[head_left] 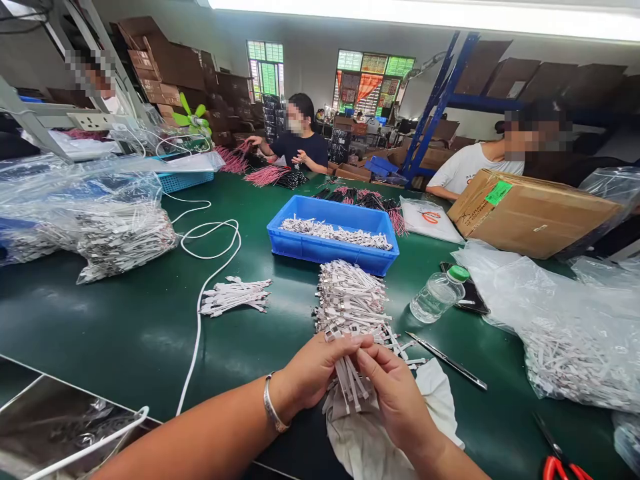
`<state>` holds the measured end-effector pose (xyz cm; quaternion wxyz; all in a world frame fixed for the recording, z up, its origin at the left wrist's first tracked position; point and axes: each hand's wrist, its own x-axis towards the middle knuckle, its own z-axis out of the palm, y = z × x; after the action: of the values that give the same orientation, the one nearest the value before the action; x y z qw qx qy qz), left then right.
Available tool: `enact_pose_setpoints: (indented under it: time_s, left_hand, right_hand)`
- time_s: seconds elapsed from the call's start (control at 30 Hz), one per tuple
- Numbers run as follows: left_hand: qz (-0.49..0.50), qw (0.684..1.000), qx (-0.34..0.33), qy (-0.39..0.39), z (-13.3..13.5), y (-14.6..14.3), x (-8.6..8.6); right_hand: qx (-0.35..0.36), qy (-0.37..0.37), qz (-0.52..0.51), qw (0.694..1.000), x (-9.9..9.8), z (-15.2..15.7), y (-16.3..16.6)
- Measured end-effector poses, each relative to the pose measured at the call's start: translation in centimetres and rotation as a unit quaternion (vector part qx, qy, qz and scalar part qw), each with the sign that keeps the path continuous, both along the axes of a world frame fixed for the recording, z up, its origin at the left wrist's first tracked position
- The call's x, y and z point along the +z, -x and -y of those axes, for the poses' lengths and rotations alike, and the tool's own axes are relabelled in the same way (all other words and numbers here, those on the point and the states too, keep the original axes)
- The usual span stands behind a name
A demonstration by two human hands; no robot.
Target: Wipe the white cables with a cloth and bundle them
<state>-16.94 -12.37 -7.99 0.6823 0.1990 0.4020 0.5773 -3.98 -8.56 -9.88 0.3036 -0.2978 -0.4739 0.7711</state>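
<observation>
A bundle of white cable leads (353, 380) is gathered between the person's two bare hands, low over a crumpled white cloth (373, 443) at the near edge of the green surface (125, 333). The leads look light and thin, limber along their length, with small, stiffer connector ends that might splay or slip apart if held loosely; the packed middle of the bundle looks the surest place to take hold. The left hand (320, 370), a silver bangle (271, 410) at its wrist, and the right hand (395, 400) both pinch the bundle, each grip pressed closed on it with the fingers. Just beyond lies a tangled heap of similar leads (350, 300), and a blue plastic crate (320, 252) holds more in a neat row. To the right, slim steel tweezers (447, 360) lie near a clear water bottle (437, 293) and a bulging plastic bag of leads (575, 353).
</observation>
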Motion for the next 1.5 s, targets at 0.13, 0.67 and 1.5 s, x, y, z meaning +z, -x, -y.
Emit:
enact_pose_setpoints:
  time_s: [0.13, 0.67, 1.5]
  left_hand:
    - [0.004, 1.000, 0.013, -0.002, -0.2, 0.2, 0.1]
    - [-0.019, 0.999, 0.011, -0.026, -0.3, 0.0, -0.1]
    - [-0.004, 1.000, 0.014, -0.001, -0.3, 0.2, 0.1]
  right_hand:
    - [-0.028, -0.069, 0.037, 0.997, 0.0, -0.3, -0.3]
    - [-0.011, -0.050, 0.046, 0.998, 0.4, -0.5, 0.0]
    - [-0.005, -0.054, 0.047, 0.997, 0.2, -0.7, -0.1]
